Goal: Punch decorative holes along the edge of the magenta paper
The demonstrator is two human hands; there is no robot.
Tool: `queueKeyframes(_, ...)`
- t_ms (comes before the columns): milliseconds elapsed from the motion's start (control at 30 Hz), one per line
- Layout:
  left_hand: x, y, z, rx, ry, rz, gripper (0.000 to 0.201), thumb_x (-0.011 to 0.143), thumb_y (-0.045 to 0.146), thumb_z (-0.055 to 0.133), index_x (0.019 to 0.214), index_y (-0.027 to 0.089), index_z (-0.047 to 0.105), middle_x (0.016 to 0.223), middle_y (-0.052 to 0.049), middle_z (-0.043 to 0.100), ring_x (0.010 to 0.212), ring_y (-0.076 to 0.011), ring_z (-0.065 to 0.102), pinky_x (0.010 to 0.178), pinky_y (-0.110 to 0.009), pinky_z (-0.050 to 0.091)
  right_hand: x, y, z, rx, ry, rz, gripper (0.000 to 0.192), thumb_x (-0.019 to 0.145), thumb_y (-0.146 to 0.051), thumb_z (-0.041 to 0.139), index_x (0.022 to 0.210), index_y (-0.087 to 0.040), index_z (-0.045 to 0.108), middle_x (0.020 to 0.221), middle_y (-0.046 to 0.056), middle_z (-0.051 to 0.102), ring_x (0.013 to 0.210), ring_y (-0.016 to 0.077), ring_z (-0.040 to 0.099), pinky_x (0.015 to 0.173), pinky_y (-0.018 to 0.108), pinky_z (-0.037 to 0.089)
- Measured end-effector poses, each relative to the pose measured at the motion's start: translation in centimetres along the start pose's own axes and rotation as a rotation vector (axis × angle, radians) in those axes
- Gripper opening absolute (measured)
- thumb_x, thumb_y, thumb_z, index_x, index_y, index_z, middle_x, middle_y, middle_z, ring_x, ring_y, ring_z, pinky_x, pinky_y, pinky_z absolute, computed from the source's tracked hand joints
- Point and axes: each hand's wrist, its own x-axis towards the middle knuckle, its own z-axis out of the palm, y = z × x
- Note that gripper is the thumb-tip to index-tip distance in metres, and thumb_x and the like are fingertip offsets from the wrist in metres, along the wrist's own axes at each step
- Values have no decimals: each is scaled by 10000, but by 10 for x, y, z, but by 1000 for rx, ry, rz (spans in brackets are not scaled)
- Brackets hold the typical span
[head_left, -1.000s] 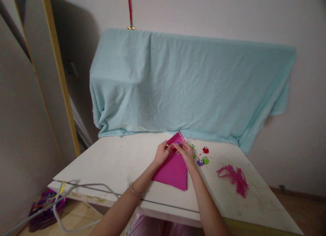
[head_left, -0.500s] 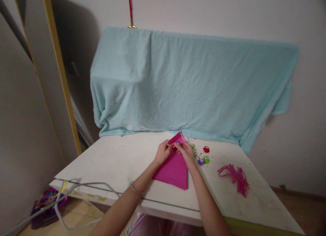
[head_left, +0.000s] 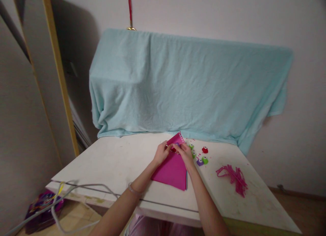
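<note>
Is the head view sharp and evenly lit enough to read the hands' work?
Head view: dim, soft light, no glare; left side in shadow; wide-angle bending at edges. The left hand and right hand on the pink paper are small and slightly soft.

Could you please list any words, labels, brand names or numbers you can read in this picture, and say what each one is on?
None can be read: no print shows on the pink paper, the small punches, the blue cloth, the white table or the wall.
The bag on the floor is too blurred to tell.
</note>
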Motion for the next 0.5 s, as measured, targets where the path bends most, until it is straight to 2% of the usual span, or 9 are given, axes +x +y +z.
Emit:
queueKeyframes(333, -1, 2, -2, 15, -24, -4, 260, 881, 344, 471, 834, 150, 637, 764, -41, 642, 697, -165, 573, 656, -236, 427, 2, 2, 0, 28, 6, 32, 313, 650, -449, 741, 795, -185, 656, 701, 26, 661, 610, 161, 567, 525, 258, 419)
queueKeyframes(500, 0, -1, -1, 43, -38, 11, 253, 875, 311, 475, 929, 135, 649, 856, -58, 663, 751, -173, 583, 711, -252, 439, 2, 2, 0, 54, 1, 56, 362, 638, -454, 750, 861, -182, 661, 750, 33, 684, 669, 177, 598, 563, 256, 431)
